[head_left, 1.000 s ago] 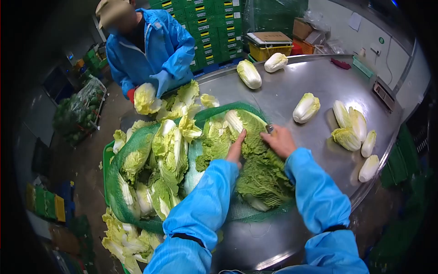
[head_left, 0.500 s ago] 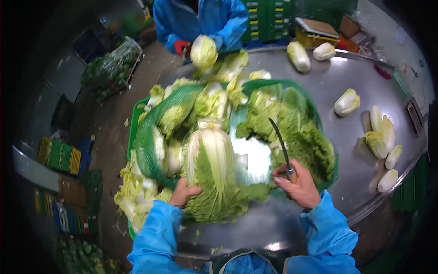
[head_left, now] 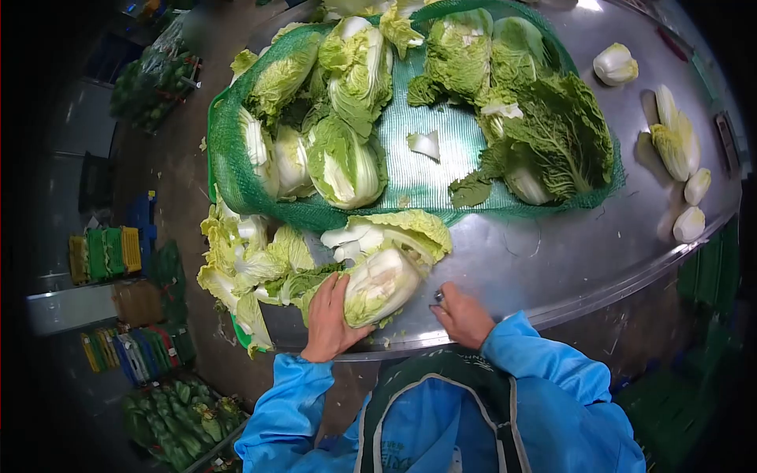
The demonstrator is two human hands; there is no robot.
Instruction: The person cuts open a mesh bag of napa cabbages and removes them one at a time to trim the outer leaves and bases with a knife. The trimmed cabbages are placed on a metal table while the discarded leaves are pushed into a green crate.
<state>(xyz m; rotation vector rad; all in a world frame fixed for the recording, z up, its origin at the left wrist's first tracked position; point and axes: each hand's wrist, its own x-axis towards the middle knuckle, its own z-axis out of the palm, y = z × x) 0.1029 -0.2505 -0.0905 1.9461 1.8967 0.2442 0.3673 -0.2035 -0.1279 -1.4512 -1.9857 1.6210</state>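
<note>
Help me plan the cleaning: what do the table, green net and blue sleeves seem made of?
Table: probably stainless steel, smooth; its grey surface throws bright reflections.
Green net: likely plastic mesh with slight sheen, judging by its fine open weave.
Blue sleeves: probably synthetic, perhaps coated; shiny highlights follow the creases, but the fibre is unclear.

A cabbage (head_left: 384, 285) lies before the net (head_left: 231, 162); heads (head_left: 347, 169) inside; leaves (head_left: 235, 268) left; other heads (head_left: 615, 65) right.
</note>
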